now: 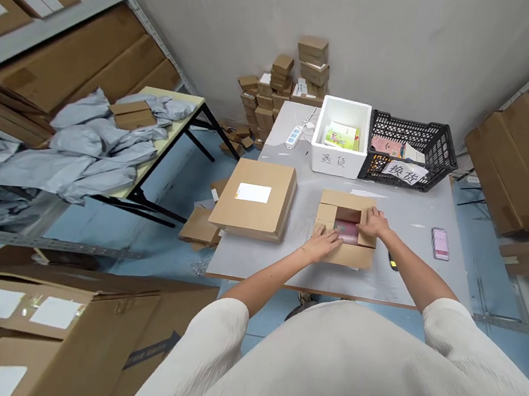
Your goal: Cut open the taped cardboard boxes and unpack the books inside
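Note:
An open cardboard box (348, 257) sits near the front of the grey table, its flaps folded outward. Inside lies something pink and shiny (346, 232), partly covered by the flaps and my fingers; its kind cannot be made out. My left hand (322, 243) rests on the box's front left corner, fingers stretched toward the opening. At the right side my right hand (374, 224) grips the flap, with its fingertips over the inner edge. A larger closed carton (256, 213) with a white label stands to the left of the open box.
Behind the box stand a white foam bin (334, 162) and a black plastic crate (405, 174), both holding printed items. A phone (440, 243) lies at the right. A power strip (293, 137) is at the back. Grey parcels (96, 143) cover a side table. Shelves flank both sides.

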Demonstrator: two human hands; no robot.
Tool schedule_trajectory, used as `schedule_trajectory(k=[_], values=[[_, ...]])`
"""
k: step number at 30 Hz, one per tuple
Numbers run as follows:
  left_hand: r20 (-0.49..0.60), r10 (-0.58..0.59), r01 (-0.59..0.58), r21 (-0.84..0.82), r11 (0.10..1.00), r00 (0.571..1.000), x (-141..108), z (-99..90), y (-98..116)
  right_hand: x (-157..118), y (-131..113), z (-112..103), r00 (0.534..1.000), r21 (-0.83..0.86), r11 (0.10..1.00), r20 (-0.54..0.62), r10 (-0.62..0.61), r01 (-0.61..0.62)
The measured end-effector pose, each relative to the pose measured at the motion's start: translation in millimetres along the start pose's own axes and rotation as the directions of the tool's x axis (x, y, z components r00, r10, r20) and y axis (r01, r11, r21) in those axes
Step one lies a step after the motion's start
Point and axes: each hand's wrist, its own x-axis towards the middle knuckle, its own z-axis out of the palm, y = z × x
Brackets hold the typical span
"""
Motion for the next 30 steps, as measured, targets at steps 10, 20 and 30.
schedule_trajectory(k=[10, 20, 30], values=[[0.004, -0.379, 0.357, 0.322, 0.877, 0.925, -33, -52.6, 0, -13, 12, -22, 0.993, 0.123, 0.988, 0.057, -0.099, 0.091], [0.261, -0.46, 0.381, 0.3, 0.874, 0.849, 14, -61.9, -53, -35, 43, -32, 0.976, 0.422, 0.88, -0.115, -0.185, 0.216], [0.386, -0.365, 0.279, 0.26, 0.924, 0.847, 39, -54.0, -89, -75, 96, -35, 0.96, 0.094, 0.994, -0.279, -0.031, 0.06]])
